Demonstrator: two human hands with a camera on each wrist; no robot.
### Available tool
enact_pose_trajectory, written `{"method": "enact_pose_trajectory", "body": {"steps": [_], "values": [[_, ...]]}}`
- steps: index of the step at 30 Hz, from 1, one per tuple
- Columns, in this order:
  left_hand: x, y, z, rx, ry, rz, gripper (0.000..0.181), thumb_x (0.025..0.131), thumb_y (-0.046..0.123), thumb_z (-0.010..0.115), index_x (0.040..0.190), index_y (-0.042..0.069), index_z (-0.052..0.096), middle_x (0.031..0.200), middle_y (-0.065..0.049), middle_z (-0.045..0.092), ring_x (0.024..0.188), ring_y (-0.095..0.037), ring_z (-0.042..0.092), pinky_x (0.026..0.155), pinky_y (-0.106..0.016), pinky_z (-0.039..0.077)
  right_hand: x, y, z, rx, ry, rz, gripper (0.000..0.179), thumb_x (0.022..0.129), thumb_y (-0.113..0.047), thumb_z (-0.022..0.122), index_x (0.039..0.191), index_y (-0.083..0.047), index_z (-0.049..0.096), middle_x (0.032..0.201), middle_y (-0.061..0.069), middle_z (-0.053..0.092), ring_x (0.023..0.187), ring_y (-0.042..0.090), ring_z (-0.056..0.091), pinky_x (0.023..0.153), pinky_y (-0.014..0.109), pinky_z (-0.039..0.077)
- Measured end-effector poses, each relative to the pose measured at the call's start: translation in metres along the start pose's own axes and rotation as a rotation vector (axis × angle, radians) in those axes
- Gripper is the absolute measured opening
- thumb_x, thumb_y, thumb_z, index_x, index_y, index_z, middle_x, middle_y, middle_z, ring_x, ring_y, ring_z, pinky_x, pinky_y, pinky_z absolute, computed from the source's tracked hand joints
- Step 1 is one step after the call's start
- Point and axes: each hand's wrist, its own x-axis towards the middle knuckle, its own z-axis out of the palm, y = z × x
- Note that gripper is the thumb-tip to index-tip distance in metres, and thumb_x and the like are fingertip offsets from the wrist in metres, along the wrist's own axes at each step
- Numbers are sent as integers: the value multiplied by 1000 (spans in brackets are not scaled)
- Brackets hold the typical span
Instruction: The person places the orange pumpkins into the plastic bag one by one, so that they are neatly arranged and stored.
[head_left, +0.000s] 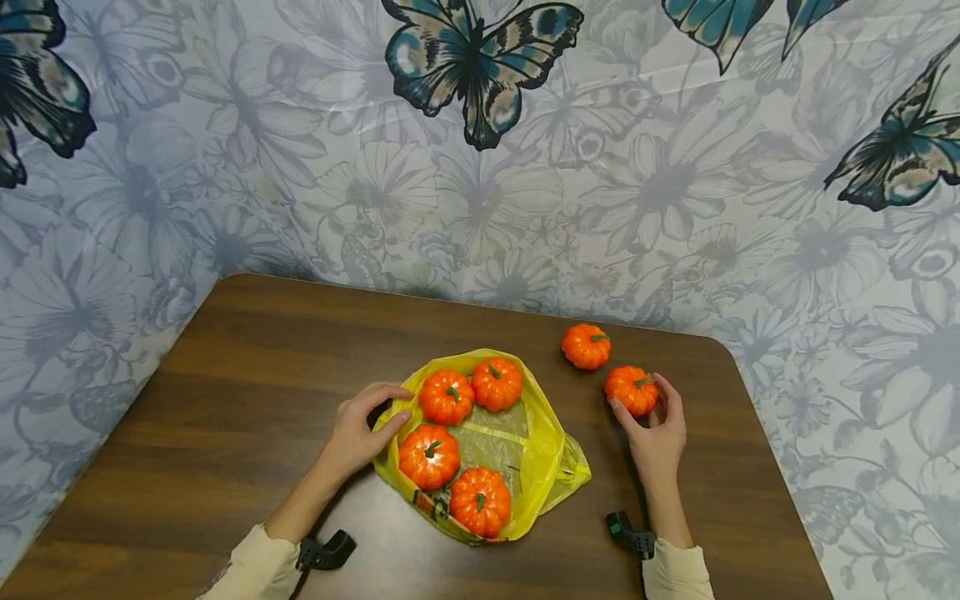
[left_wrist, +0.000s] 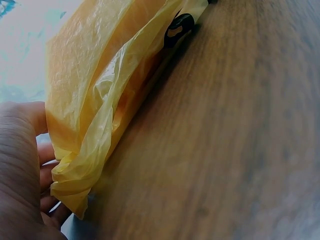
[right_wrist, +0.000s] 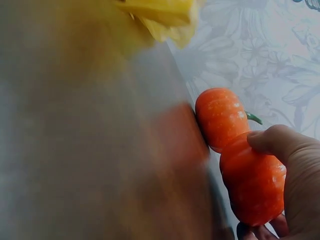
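A yellow plastic bag (head_left: 543,475) lies spread open on the table with several small orange pumpkins inside, one of them a pumpkin (head_left: 481,502) at its near side. My left hand (head_left: 360,425) holds the bag's left rim, thumb and forefinger reaching over the edge. The left wrist view shows the bag's folded plastic (left_wrist: 80,150) against the fingers. To the right of the bag, my right hand (head_left: 660,429) grips a small pumpkin (head_left: 632,390) between thumb and fingers. Just behind it sits another pumpkin (head_left: 586,346), also visible in the right wrist view (right_wrist: 220,117).
The brown wooden table (head_left: 247,375) has rounded far corners and ends close to a hanging cloth (head_left: 510,208) printed with flowers and butterflies. Dark bands with camera mounts, one left (head_left: 327,552) and one right (head_left: 630,535), sit on the wrists.
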Motion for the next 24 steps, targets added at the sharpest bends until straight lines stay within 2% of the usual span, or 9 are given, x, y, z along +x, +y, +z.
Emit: {"method": "enact_pose_trajectory", "body": {"steps": [5, 13, 24], "values": [[0, 0, 0, 6, 3, 10, 25, 89, 14, 84, 113, 13, 78, 121, -1, 76, 120, -27, 69, 110, -13, 40, -10, -2, -6, 36, -6, -29, 77, 81, 8, 86, 150, -6, 54, 150, 10, 54, 135, 13, 52, 109, 11, 42], [0, -1, 0, -12, 3, 9, 25, 89, 13, 83, 113, 13, 78, 121, -1, 76, 120, -27, 69, 110, -12, 40, -24, -9, -11, 49, -6, -26, 77, 81, 11, 85, 150, -1, 52, 149, 13, 54, 134, 12, 54, 110, 11, 42], [1, 1, -2, -2, -5, -5, 24, 89, 13, 83, 113, 13, 78, 122, -2, 76, 120, -27, 69, 110, -15, 42, -28, -12, -7, 127, 7, -58, 77, 79, 15, 84, 148, 1, 54, 150, 16, 54, 135, 16, 54, 109, 12, 43]]}}
